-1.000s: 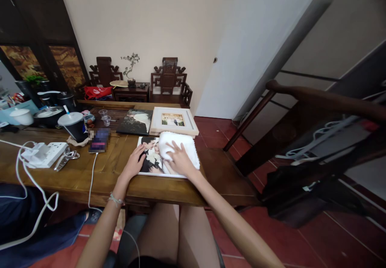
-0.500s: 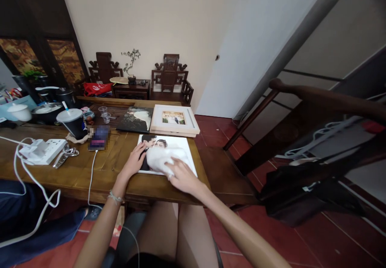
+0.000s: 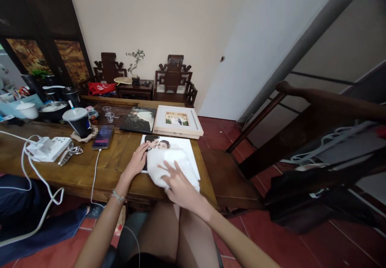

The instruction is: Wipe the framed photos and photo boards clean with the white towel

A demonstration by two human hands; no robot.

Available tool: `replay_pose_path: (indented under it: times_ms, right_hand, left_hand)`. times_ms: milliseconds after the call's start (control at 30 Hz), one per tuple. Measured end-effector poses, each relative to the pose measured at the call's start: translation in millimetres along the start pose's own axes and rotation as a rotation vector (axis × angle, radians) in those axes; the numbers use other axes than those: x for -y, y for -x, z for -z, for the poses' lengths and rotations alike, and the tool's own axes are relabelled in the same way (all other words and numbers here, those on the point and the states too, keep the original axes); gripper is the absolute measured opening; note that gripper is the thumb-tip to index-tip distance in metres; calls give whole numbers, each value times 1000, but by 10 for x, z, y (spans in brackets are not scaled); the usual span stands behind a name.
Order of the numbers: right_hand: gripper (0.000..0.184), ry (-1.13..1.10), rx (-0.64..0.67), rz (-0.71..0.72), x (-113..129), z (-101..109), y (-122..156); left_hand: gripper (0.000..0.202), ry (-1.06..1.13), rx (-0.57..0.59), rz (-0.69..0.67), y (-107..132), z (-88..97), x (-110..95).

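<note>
A photo panel showing a couple lies flat near the front right of the wooden table. Across its middle and lower part spreads a white cloth, which hides much of the picture and hangs over the panel's near edge. My right hand rests on the cloth with its fingers spread and pressed down. On the panel's left edge lies my left hand, its fingers stretched out flat. Beyond the panel are a dark photo panel and a white picture frame with a small photo in it.
To the left are a phone on a cable, a power strip, metal nail clippers and a lidded cup. A wooden chair stands close on the right. Another person's leg shows at lower left.
My right hand has drawn the cloth toward me, past the panel's near edge, and its fingers have spread. The left hand stays on the panel's left edge. The view has shifted slightly.
</note>
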State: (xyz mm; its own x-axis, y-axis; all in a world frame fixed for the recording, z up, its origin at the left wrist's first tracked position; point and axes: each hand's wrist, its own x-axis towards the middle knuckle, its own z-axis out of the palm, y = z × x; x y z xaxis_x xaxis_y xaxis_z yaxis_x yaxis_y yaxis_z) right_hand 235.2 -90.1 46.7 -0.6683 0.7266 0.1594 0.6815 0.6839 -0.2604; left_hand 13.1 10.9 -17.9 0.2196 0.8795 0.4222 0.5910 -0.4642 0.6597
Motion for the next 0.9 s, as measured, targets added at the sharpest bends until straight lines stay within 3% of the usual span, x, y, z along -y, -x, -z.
replay_pose_path:
  times_ms: [100, 167, 333, 433, 500, 600, 733, 800, 900]
  right_hand:
    - [39, -73, 42, -23, -15, 151, 193]
    - [40, -99, 63, -90, -143, 225, 131]
    - [38, 4, 2, -261, -486, 169, -496]
    - [40, 47, -32, -319, -440, 46, -852]
    - [40, 57, -25, -291, -303, -34, -939]
    - [37, 36, 21, -93, -72, -110, -791]
    - [31, -62, 23, 160, 44, -58, -298]
    - [30, -97, 5, 137, -14, 21, -75]
    - [28, -129, -4, -50, -216, 135, 98]
  left_hand:
    - [44, -5, -3, 9, 3, -12, 10]
    - [45, -7, 1, 22, 3, -16, 14]
    - [43, 3, 10, 20, 7, 24, -76]
    - [45, 20, -37, -9, 9, 76, -181]
    - [48, 59, -84, -15, 6, 108, -228]
    - [52, 155, -185, 27, 0, 139, -247]
    - [55, 190, -237, 66, 7, 130, -252]
    - [53, 132, -169, 40, 17, 108, -264]
    - [47, 47, -31, -14, 23, 75, -275]
